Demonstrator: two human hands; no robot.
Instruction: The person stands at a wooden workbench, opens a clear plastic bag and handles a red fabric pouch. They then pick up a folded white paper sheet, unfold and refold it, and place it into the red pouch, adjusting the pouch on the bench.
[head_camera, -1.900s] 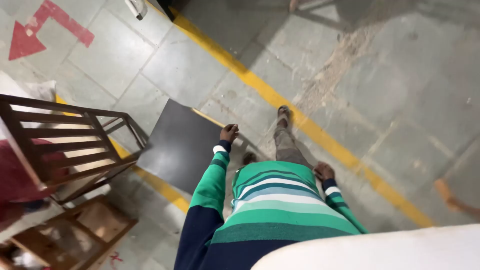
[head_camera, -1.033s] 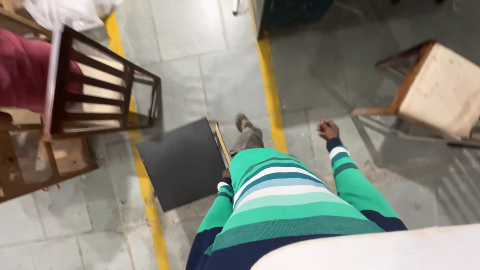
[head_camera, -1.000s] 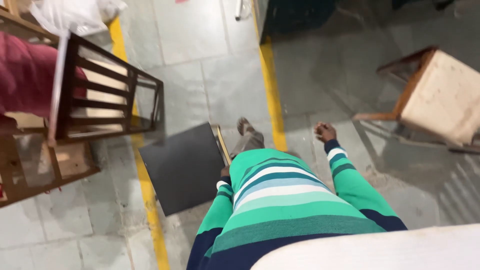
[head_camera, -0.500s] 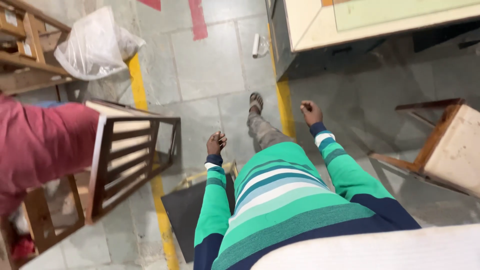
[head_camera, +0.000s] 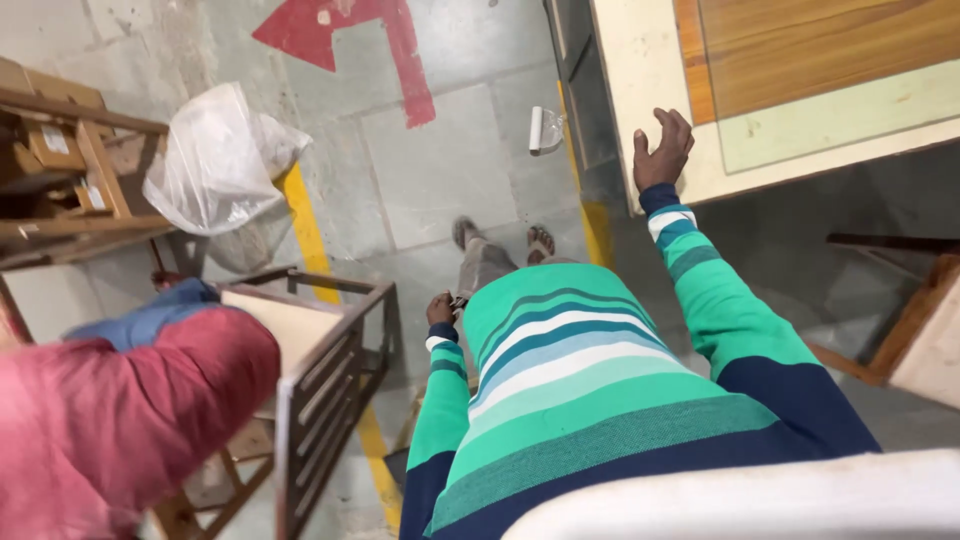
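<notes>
Head view: right hand reaches, fingers spread, at the table edge — left hand hangs, grip unclear, beside the frame.

bag: clear plastic bag on the floor
arrow: red arrow painted on floor
line: yellow line
co-worker: red sleeve

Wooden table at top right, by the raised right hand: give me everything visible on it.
The table fills the upper right corner, seen from above and cut off by the frame. Its top looks like brown varnished wood, with a pale green band and a cream border along the edge. A dark side panel drops to the floor on its left. The right hand hovers, fingers spread, over its near corner; contact cannot be told.
</notes>
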